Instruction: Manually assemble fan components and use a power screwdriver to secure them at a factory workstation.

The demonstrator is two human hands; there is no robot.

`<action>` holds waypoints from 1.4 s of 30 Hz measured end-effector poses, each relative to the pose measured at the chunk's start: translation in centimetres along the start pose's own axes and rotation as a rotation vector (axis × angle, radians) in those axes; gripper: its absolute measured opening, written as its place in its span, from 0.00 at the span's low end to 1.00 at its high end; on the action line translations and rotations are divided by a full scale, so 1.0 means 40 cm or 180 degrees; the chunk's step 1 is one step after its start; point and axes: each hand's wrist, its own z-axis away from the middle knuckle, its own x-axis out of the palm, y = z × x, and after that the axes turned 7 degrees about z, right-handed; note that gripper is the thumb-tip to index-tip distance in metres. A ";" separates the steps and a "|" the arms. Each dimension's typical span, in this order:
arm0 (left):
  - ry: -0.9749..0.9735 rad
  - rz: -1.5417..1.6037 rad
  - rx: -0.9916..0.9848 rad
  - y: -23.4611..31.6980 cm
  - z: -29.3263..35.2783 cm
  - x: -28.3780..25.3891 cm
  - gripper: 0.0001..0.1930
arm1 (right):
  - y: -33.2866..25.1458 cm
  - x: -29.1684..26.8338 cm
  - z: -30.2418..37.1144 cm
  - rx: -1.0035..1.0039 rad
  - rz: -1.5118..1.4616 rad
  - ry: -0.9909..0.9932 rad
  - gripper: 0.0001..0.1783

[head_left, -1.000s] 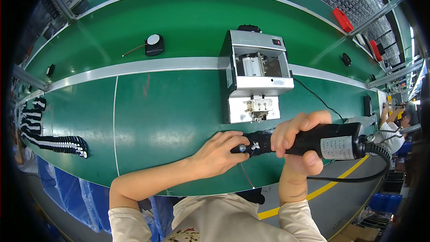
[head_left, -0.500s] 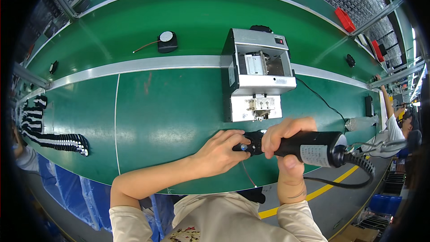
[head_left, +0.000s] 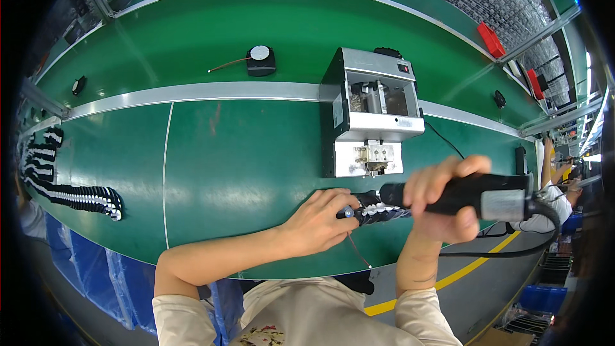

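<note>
My right hand [head_left: 448, 198] is wrapped round a black electric screwdriver [head_left: 496, 195] with a pale label and a cord at its back end. It is tilted, its front end pointing left above the bench. My left hand [head_left: 323, 218] rests on the bench, fingers closed on a small black part. A round blue-and-silver piece [head_left: 348, 212] shows by its fingertips. From there a thin reddish wire [head_left: 360, 251] with a white end runs toward the bench edge. Beside the fingers lies a row of black parts with white pieces [head_left: 384, 210], partly behind the screwdriver.
A silver-and-black bench machine [head_left: 378, 115] stands beyond my hands. On the shelf lies a black part with a white disc and wire [head_left: 261, 61]. Stacked black-and-white parts [head_left: 83, 197] line the left side. Red bins [head_left: 491, 40] sit at the far right, where another person [head_left: 554, 202] is visible.
My right hand has moved right and slightly up with the screwdriver, drawing away from my left hand. The row of black parts now shows more. My left hand stays nearly in place.
</note>
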 end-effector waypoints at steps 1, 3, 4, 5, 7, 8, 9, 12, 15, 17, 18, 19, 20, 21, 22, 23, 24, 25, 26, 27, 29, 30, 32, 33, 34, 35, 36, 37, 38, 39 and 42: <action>-0.0006 -0.0015 0.0009 0.001 -0.001 0.001 0.13 | -0.003 -0.003 -0.023 -0.0242 0.0000 -0.0005 0.30; -0.0013 -0.0051 0.0030 0.001 -0.002 0.005 0.13 | -0.001 0.001 -0.062 -0.0388 0.0054 0.0033 0.30; -0.0035 -0.0053 0.0031 0.002 -0.003 0.003 0.13 | 0.003 0.006 -0.075 -0.0370 0.0105 0.0112 0.31; -0.0057 -0.0054 0.0034 0.003 -0.005 0.001 0.13 | 0.008 0.012 -0.087 -0.0330 0.0061 0.0185 0.31; -0.0037 -0.0014 0.0038 0.002 -0.003 0.001 0.12 | 0.037 0.012 -0.101 -0.0364 0.0518 0.0118 0.28; -0.0006 0.0019 0.0065 -0.002 -0.006 -0.002 0.11 | 0.038 0.022 -0.106 -0.0080 0.0327 0.0316 0.29; 0.0028 0.0060 0.0090 -0.003 -0.004 -0.002 0.10 | 0.053 0.011 -0.111 0.0020 0.0568 0.0083 0.25; 0.0016 0.0068 0.0045 -0.011 0.008 0.006 0.11 | 0.050 0.011 -0.106 0.0086 0.0574 0.0043 0.25; 0.0066 0.0158 0.0094 -0.013 0.010 0.006 0.11 | 0.032 0.009 -0.044 0.0025 0.0201 -0.0064 0.26; 0.0079 0.0142 0.0071 -0.013 0.014 0.005 0.10 | 0.014 0.009 0.012 0.0145 0.0053 -0.0136 0.27; 0.0081 0.0134 0.0050 -0.012 0.016 0.005 0.10 | 0.002 0.010 0.041 0.0266 -0.0018 -0.0060 0.28; 0.0129 0.0120 0.0043 -0.012 0.015 0.006 0.08 | -0.010 0.011 0.065 0.0386 -0.0070 0.0038 0.30; 0.0177 0.0106 0.0035 -0.012 0.011 0.006 0.06 | -0.011 0.009 0.078 0.0385 -0.0132 0.0015 0.30; 0.0207 0.0085 0.0055 -0.012 0.008 0.006 0.04 | -0.010 0.009 0.088 0.0417 -0.0132 0.0041 0.30; 0.0214 0.0078 0.0056 -0.011 0.008 0.009 0.04 | -0.009 0.012 0.098 0.0449 -0.0134 0.0067 0.30; 0.0221 0.0069 0.0057 -0.011 0.010 0.011 0.03 | -0.008 0.015 0.106 0.0481 -0.0136 0.0093 0.30; 0.0231 0.0043 0.0063 -0.011 0.008 0.009 0.03 | -0.007 0.021 0.109 0.0594 -0.0110 0.0194 0.30; 0.0232 0.0044 0.0079 -0.010 0.007 0.008 0.03 | -0.007 0.024 0.111 0.0594 -0.0078 0.0211 0.30; 0.0234 0.0043 0.0094 -0.010 0.006 0.007 0.03 | -0.005 0.026 0.113 0.0595 -0.0047 0.0226 0.30; 0.0244 0.0042 0.0098 -0.010 0.007 0.007 0.04 | -0.002 0.028 0.115 0.0607 -0.0021 0.0233 0.30; 0.0219 0.0051 0.0079 -0.010 0.009 0.004 0.04 | -0.008 0.039 0.121 0.0595 0.0093 0.0094 0.29; 0.0201 0.0067 0.0077 -0.010 0.009 0.003 0.05 | -0.012 0.043 0.128 0.0577 0.0210 0.0008 0.29; 0.0156 0.0088 0.0059 -0.007 0.009 -0.003 0.06 | -0.007 0.051 0.133 0.0425 0.0416 -0.0151 0.28; 0.0126 0.0105 0.0053 -0.005 0.008 -0.005 0.06 | -0.003 0.043 0.132 0.0283 0.0483 -0.0336 0.27; 0.0101 0.0123 0.0051 -0.004 0.006 -0.006 0.07 | 0.003 0.037 0.128 0.0161 0.0504 -0.0500 0.26; 0.0076 0.0141 0.0048 -0.003 0.005 -0.007 0.08 | 0.007 0.032 0.124 0.0038 0.0525 -0.0664 0.26; 0.0057 0.0150 0.0036 -0.003 0.006 -0.007 0.08 | 0.014 0.027 0.123 0.0004 0.0526 -0.0718 0.26; 0.0050 0.0150 0.0033 -0.003 0.007 -0.008 0.09 | 0.019 0.023 0.122 -0.0031 0.0528 -0.0771 0.26; 0.0042 0.0151 0.0029 -0.003 0.007 -0.009 0.09 | 0.022 0.020 0.122 -0.0066 0.0530 -0.0822 0.26; 0.0035 0.0155 0.0034 -0.003 0.005 -0.010 0.10 | 0.021 0.020 0.123 -0.0006 0.0554 -0.0792 0.26; 0.0006 0.0168 -0.0022 -0.001 0.004 -0.010 0.12 | 0.011 0.025 0.128 0.0267 0.0603 -0.0605 0.27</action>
